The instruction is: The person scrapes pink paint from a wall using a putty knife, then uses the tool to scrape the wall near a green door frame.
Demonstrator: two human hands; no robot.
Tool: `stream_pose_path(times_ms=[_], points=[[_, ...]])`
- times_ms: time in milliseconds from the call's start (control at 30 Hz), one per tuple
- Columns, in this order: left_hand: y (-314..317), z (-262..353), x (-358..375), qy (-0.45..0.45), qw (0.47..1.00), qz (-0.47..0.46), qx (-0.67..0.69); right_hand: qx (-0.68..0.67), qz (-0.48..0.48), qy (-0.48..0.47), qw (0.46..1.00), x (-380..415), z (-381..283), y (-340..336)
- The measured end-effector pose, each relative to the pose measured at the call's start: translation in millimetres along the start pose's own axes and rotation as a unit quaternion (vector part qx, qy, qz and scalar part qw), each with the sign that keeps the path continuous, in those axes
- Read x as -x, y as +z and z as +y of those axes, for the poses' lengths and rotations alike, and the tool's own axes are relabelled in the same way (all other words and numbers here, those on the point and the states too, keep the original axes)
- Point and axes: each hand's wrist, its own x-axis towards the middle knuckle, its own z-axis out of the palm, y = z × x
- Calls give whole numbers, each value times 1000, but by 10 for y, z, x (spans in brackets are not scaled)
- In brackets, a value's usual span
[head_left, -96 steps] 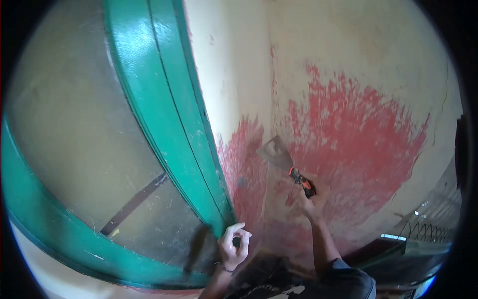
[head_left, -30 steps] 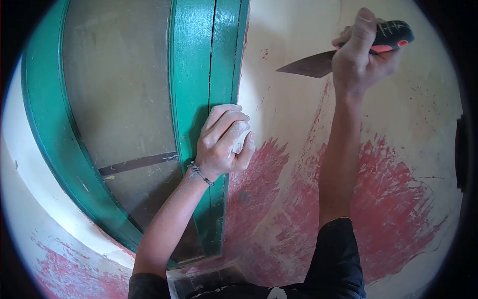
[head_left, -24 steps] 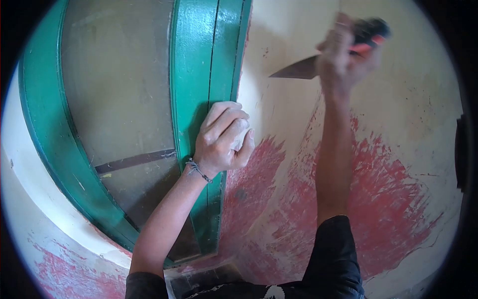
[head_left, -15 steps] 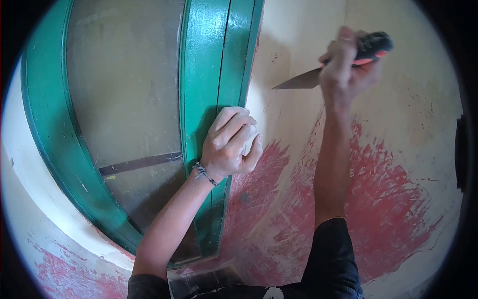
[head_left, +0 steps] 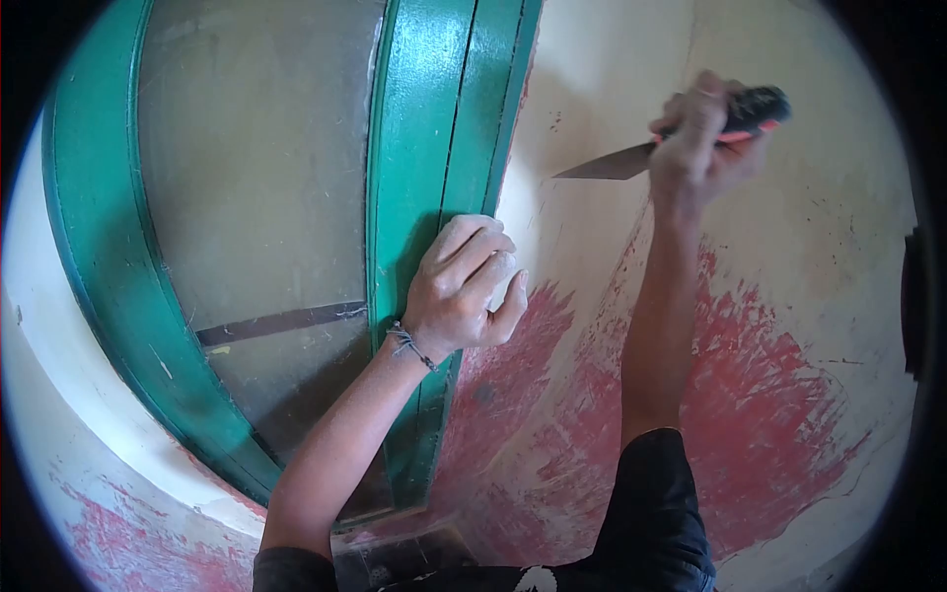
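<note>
In my right hand (head_left: 695, 148) is a putty knife with a wide metal blade (head_left: 607, 166) and a black-and-red handle (head_left: 758, 111). My fingers wrap around its grip, and the blade points left over the cream wall (head_left: 612, 79). My left hand (head_left: 469, 286), dusty white on the fingers, rests against the edge of the green wooden frame (head_left: 419, 99). Its fingers are curled in with the thumb close to them; I cannot tell what is inside them. A dark cord bracelet (head_left: 409, 343) circles that wrist.
Rough red patches (head_left: 760, 434) spread over the lower wall, with scraped streaks at their edges. Left of the frame's upright is a dull glazed panel (head_left: 256, 148) with a dark strip (head_left: 281, 324) across it. A dark object (head_left: 912, 306) stands at the far right edge.
The view has shifted slightly, so the frame appears a little further right. My right hand and the putty knife sit slightly lower and to the right; both grips are unchanged.
</note>
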Motion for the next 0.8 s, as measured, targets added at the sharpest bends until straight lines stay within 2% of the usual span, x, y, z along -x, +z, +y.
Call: stream_pose_path(times_ms=[67, 167, 200, 300, 333, 433, 467, 567, 600, 700, 733, 800], points=[[14, -24, 5, 2, 1000, 1, -2, -35, 31, 33, 998, 48, -26, 68], [15, 10, 27, 0, 1000, 1, 3, 34, -69, -14, 997, 169, 96, 84], [10, -7, 3, 4, 1000, 5, 2, 1, -22, 12, 1000, 112, -37, 83], [13, 3, 8, -4, 1000, 4, -1, -13, 13, 10, 1000, 15, -45, 34], [15, 7, 19, -2, 1000, 4, 1, 96, -31, -58, 993, 66, 41, 59], [19, -19, 7, 4, 1000, 2, 5, -13, 8, -10, 1000, -8, -48, 11], [14, -11, 10, 3, 1000, 1, 4, -31, 25, -27, 999, -89, -99, -28], [-2, -29, 5, 13, 1000, -7, -4, 16, 7, 3, 1000, 40, 2, 72], [-1, -23, 12, 19, 1000, -10, -6, 66, -69, -87, 992, 64, 92, 121], [-2, -3, 12, -2, 1000, -5, 3, -10, 21, 11, 1000, -55, -11, -51], [-3, -7, 7, -1, 1000, -4, 1, -18, 5, -32, 999, -143, -1, -111], [1, -2, 8, 0, 1000, -4, 1, 57, -20, -62, 996, -8, 65, 43]])
